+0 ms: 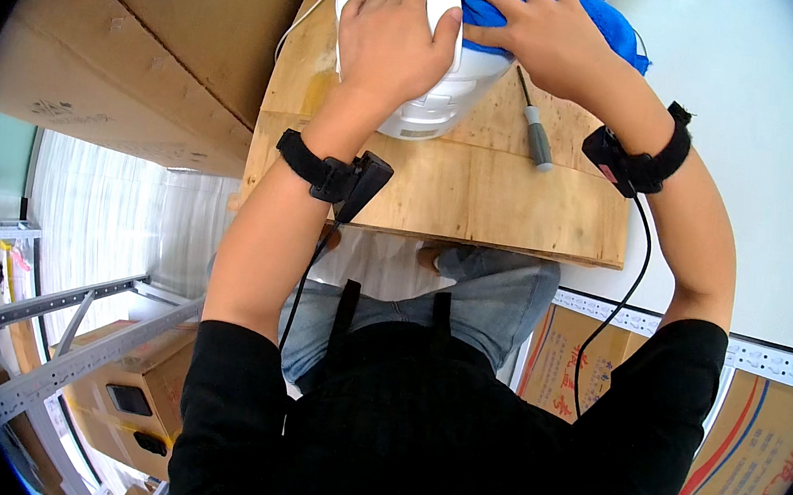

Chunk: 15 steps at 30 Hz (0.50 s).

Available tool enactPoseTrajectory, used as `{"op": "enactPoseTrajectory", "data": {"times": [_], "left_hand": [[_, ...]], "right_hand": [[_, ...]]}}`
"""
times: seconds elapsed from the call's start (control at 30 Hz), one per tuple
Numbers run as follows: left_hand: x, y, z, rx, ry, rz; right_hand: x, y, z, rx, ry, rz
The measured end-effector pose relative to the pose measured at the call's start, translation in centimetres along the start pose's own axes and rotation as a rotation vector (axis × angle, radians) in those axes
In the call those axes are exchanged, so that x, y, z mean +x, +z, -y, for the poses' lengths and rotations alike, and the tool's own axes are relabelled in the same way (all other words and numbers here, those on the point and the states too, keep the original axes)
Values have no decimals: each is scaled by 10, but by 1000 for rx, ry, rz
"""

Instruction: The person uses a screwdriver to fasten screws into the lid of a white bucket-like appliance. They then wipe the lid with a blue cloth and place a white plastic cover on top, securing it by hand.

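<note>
A white plastic bucket-shaped object with a ribbed lower side stands at the far part of the wooden table. My left hand lies over its upper left, fingers spread on the white surface and thumb against a raised white band. A crumpled blue cloth covers its right side. On that cloth rests my right hand, fingers apart and pressing down. Near the right wrist lies a screwdriver with a grey handle, its shaft pointing away from me. The far end of the white object is cut off by the picture's edge.
The wooden table ends just before my legs. A large cardboard box stands along its left side, with a white cord nearby. To the right is a white tabletop. A metal shelf frame stands lower left.
</note>
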<state>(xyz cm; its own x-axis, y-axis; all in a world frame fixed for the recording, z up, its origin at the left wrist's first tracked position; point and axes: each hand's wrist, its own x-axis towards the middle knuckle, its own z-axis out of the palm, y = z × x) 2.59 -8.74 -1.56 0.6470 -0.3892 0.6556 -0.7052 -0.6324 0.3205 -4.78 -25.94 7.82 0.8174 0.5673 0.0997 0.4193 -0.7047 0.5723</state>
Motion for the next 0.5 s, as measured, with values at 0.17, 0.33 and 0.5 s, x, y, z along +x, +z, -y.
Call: {"op": "enactPoseTrajectory", "data": {"times": [0.17,0.33,0.5], "left_hand": [[0,-1,0,-17,-2,53],[-1,-2,0,-20,26,7],[-1,-2,3,-36,-1,8]], "right_hand": [[31,18,-3,-11,118,68],[48,15,-4,-77,204,261],[47,18,-4,-31,254,233]]}}
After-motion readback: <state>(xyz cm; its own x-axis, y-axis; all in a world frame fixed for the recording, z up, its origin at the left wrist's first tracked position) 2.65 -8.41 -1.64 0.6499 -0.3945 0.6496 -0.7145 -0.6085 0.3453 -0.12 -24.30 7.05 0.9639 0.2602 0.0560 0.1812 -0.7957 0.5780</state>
